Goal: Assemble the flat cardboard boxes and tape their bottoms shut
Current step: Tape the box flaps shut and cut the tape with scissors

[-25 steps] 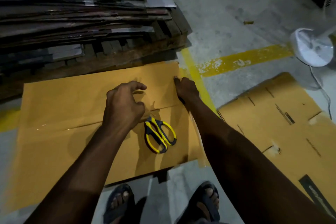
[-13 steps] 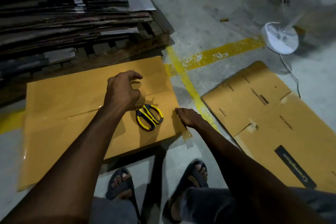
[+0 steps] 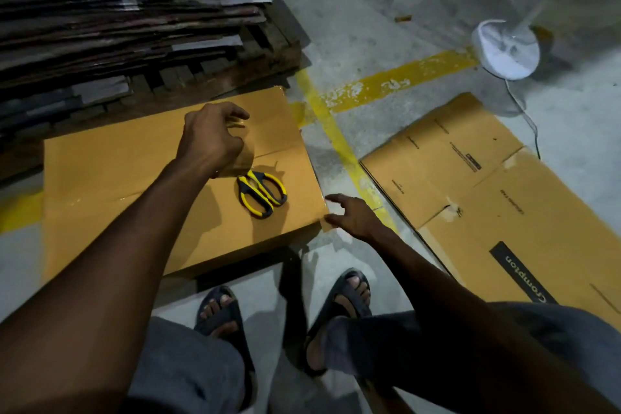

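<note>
Box (image 3: 134, 185) lay flaps-up on the floor, just ahead of the feet. Left hand (image 3: 211, 141) curled round tape roll (image 3: 237, 165) over the seam. Right hand (image 3: 353, 217) open, fingers at the box's right edge by the tape end (image 3: 328, 224). Scissors (image 3: 262, 193) lay beside the roll. Judgement: press the overhang flat down the side, strip centred.

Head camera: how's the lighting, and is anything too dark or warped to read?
Head view: dim overall; the dark stack of flat cardboard top left is nearly lost in shadow; the white pedestal fan looks stretched at the wide-angle edge; the yellow-and-black scissors are sharp.
</note>
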The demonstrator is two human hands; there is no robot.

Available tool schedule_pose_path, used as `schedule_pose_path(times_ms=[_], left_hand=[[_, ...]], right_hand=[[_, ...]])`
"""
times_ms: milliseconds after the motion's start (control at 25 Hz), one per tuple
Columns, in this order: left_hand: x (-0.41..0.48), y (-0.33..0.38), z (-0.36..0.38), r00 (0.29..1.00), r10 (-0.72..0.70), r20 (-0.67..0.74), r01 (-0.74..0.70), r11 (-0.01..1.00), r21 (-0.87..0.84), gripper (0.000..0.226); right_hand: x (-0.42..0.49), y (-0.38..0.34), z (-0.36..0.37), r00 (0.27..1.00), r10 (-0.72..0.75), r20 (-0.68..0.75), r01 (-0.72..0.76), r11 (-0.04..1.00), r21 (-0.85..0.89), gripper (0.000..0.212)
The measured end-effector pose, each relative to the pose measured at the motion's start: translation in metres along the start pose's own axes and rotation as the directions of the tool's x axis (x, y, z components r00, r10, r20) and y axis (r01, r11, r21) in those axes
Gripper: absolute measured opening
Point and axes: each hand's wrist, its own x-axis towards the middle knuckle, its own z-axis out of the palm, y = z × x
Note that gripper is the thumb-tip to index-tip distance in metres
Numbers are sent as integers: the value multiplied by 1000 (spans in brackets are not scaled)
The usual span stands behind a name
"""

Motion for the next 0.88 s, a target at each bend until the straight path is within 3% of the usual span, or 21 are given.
schedule_pose_path(times_ms=[80,200,400,520,640,760,880], left_hand=[[1,1,5,1000,4,0,-4,1000,15,50],[6,4,12,1000,19,7,-19,1000,7,52],[11,1,18,1000,5,-3,-5,1000,3,55],[11,4,22,1000,28,6,-28,999,19,54],[12,6,23,999,41,22,-42,999,34,54],[10,9,24,999,40,28,-41,999,26,53],[5,13,26,998,63,26,-64,997,35,52]], right_hand=[[5,8,6,994,-85,-73,78,992,-103,84],[14,8,9,980,-160,-117,139,975,-171,91],[14,-3,18,973,-97,-209,8,920,-392,96],[11,15,29,971,118,-208,-151,977,-152,82],[-3,28,26,985,69,-157,-63,997,44,71],[-15,22,17,977,6,-214,-1,1000,26,72],[-16,6,13,973,-116,-201,66,969,-237,60]])
